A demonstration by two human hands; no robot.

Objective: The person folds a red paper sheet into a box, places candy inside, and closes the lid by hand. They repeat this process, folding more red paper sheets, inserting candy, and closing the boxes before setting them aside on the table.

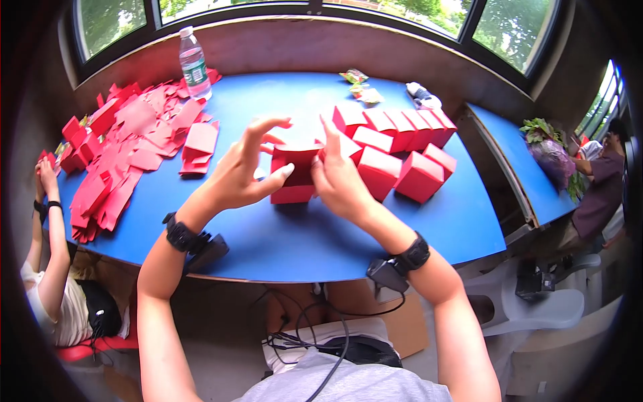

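A small red paper box [293,193] is between my two hands, over the near middle of the blue table. My left hand [242,166] is at its left side, with the thumb against the face and the index finger arched above the top edge. At its right side, my right hand [340,182] grips the edge, the index finger pointing up. Some fingertips are hidden behind the box. Just right of my right hand stand several finished-looking red boxes [380,167] in loose rows.
A heap of flat red paper pieces [137,134] covers the left of the blue table [295,251]. Behind it stands a water bottle [194,65]. Small snack packets [362,88] lie at the back. Another person's hands [45,175] are at far left; a second table [529,167] is right.
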